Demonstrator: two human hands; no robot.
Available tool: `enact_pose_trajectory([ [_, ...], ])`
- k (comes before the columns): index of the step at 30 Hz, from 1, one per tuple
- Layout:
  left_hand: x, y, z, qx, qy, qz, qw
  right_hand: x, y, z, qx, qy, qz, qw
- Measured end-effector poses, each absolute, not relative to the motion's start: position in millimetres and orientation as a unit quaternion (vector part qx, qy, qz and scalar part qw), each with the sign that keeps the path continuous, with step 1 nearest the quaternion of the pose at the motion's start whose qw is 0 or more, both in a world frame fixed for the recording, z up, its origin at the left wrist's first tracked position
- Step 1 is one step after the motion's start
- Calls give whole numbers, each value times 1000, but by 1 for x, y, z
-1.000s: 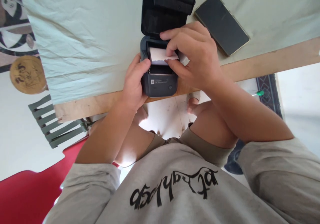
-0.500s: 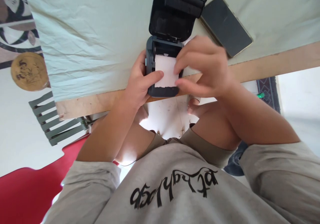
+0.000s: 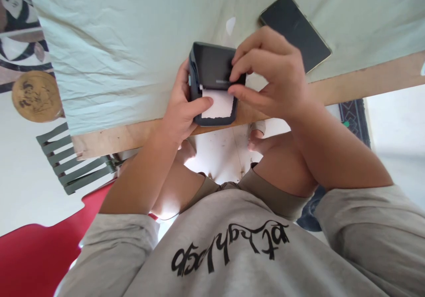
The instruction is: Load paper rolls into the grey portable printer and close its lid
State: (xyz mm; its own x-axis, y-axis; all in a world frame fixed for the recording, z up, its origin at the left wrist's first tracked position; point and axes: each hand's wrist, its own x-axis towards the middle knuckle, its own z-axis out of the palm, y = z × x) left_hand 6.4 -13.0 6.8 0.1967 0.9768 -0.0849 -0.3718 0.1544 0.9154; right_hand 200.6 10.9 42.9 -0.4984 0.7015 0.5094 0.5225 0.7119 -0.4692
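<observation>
A small dark printer-like device (image 3: 212, 63) is held over the table's front edge, its black lid folded down over the upper part. White paper (image 3: 219, 103) with a ragged lower edge comes out from under the lid and lies over the lower part. My left hand (image 3: 187, 106) wraps round the device's left side, the thumb pressing on the paper. At the lid's right edge is my right hand (image 3: 270, 73), its fingertips and thumb bent round the lid's lower right corner.
A dark phone (image 3: 297, 31) lies on the pale green tablecloth (image 3: 126, 44) at the right, behind my right hand. A white scrap (image 3: 230, 25) is beyond the device. A red chair (image 3: 43, 252) stands at the lower left, near a green slatted rack (image 3: 75, 160).
The lid, raised before, has swung down over the paper. My right hand has moved from beside the paper onto the lid. A white scrap on the cloth now shows.
</observation>
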Motion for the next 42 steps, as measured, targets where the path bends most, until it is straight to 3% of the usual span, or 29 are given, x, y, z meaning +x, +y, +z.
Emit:
enact_pose_trajectory([
  [3,7,-13,7,400,362,505,674,200,9,42,-341,-881,113,308],
  [7,10,-14,11,386,353,520,675,199,7,40,-337,-871,137,329],
  [14,15,-18,17,383,388,521,657,193,-5,47,-418,-839,227,264],
  [32,12,-7,4,318,401,492,704,197,2,33,-414,-839,187,299],
  [42,11,-7,4,312,380,542,681,192,-5,38,-388,-856,207,271],
])
